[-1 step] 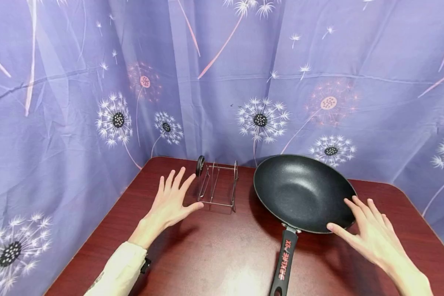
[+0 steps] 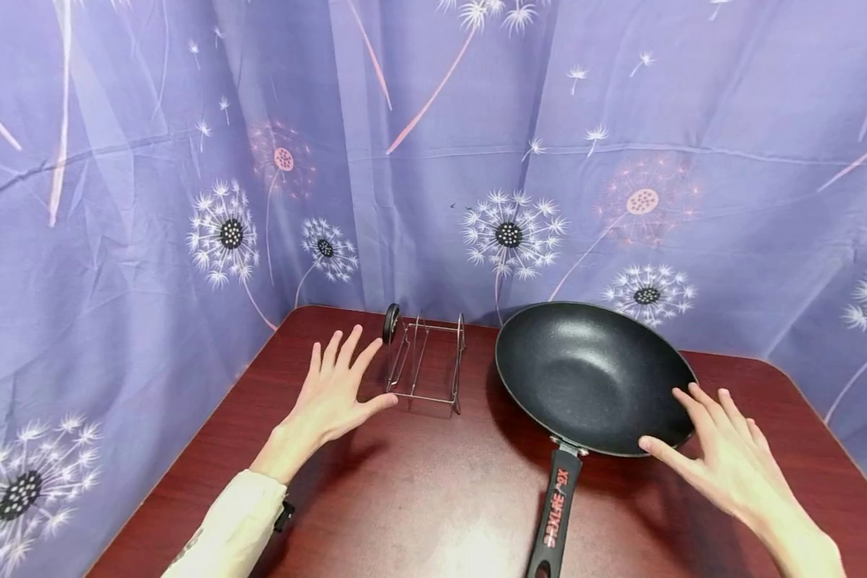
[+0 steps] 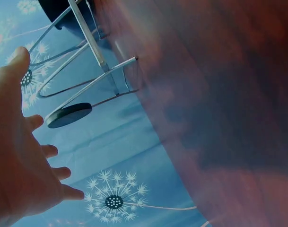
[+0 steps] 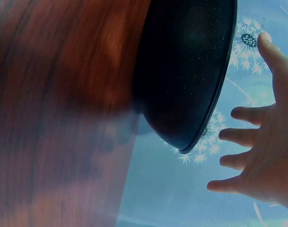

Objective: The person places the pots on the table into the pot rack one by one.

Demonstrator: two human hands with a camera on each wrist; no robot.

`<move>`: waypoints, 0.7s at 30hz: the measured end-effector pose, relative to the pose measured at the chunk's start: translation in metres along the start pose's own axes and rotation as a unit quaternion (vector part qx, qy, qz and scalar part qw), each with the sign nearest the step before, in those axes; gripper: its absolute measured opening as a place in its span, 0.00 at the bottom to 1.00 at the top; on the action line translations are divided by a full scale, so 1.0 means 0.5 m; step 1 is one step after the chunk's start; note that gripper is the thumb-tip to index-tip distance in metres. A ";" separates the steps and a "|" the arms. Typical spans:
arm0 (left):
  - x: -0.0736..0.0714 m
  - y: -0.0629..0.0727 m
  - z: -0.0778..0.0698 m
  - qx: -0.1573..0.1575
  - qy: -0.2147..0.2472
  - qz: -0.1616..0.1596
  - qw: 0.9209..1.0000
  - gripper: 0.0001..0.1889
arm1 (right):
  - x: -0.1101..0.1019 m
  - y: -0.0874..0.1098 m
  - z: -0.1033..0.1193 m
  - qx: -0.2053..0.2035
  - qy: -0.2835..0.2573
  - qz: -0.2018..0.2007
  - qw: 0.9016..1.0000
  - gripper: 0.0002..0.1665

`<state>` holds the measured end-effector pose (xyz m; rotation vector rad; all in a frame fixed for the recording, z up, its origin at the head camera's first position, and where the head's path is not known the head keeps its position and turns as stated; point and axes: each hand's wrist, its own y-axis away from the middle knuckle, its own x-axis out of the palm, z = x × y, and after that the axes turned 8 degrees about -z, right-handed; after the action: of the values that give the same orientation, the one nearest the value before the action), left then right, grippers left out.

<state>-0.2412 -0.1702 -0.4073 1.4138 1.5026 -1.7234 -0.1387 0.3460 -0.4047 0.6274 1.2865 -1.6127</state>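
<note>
A black frying pan [image 2: 592,377] with a deep, rounded bowl sits on the right half of the table. Its black handle [image 2: 555,506], marked with red lettering, points toward me. My right hand [image 2: 730,453] is spread at the pan's right rim, overlapping it in the head view. In the right wrist view a gap shows between the fingers and the pan wall [image 4: 181,85]. Left of the pan stands a small wire rack [image 2: 422,397] with a black round disc [image 2: 390,323] at its left end. Beside it my left hand [image 2: 335,393] hovers, fingers spread, holding nothing.
The dark red wooden table [image 2: 419,482] has rounded far corners. A purple-blue curtain [image 2: 419,72] with dandelion prints hangs right behind it and along the left side. A light sleeve [image 2: 227,526] and a black wrist strap [image 2: 284,516] are on the left arm.
</note>
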 end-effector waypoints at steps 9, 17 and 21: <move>0.002 0.005 0.005 0.003 -0.013 0.015 1.000 0.50 | 0.002 0.002 -0.004 0.014 0.004 0.015 1.000 0.55; 0.001 0.009 0.007 0.001 -0.011 0.013 1.000 0.50 | 0.003 0.012 0.003 0.013 0.008 0.022 1.000 0.56; 0.001 0.012 0.008 -0.001 -0.013 0.011 1.000 0.50 | 0.005 0.014 0.006 0.010 0.006 0.027 1.000 0.57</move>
<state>-0.2378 -0.1759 -0.4108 1.3961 1.4682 -1.7200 -0.1330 0.3424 -0.4092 0.6797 1.2535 -1.5818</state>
